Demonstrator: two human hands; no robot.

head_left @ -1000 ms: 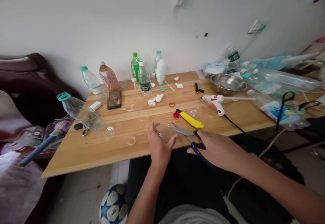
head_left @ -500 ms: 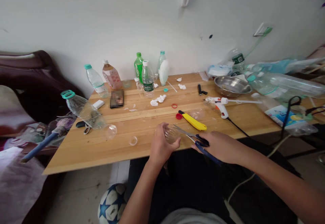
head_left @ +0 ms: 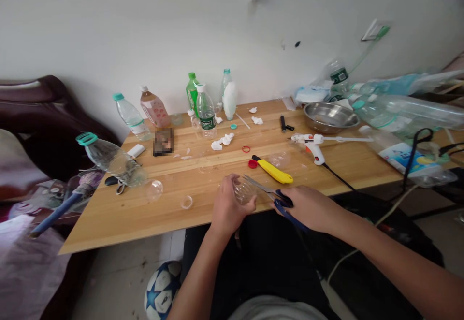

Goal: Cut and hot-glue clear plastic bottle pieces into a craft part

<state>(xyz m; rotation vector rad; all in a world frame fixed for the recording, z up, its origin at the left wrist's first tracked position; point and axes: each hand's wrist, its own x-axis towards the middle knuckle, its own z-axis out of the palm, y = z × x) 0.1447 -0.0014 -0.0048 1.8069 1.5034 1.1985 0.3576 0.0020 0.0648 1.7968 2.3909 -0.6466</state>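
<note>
My left hand [head_left: 227, 205] is curled around a small clear plastic piece [head_left: 243, 189] at the near edge of the wooden table [head_left: 145, 209]. My right hand [head_left: 308, 208] grips blue-handled scissors [head_left: 270, 193], whose open blades reach toward the clear piece. Just beyond lie a yellow utility knife [head_left: 273, 170] and a red cap [head_left: 253, 164].
Several bottles [head_left: 205, 107] stand at the table's back. A clear bottle [head_left: 112, 158] lies at the left, beside small black scissors [head_left: 116, 182]. A glue gun [head_left: 311, 146], a steel bowl [head_left: 329, 116] and large clear bottles [head_left: 398, 112] fill the right side. A football [head_left: 161, 293] rests on the floor.
My left hand went from open beside the clear piece to closed around it. The right hand brought the scissors closer to it.
</note>
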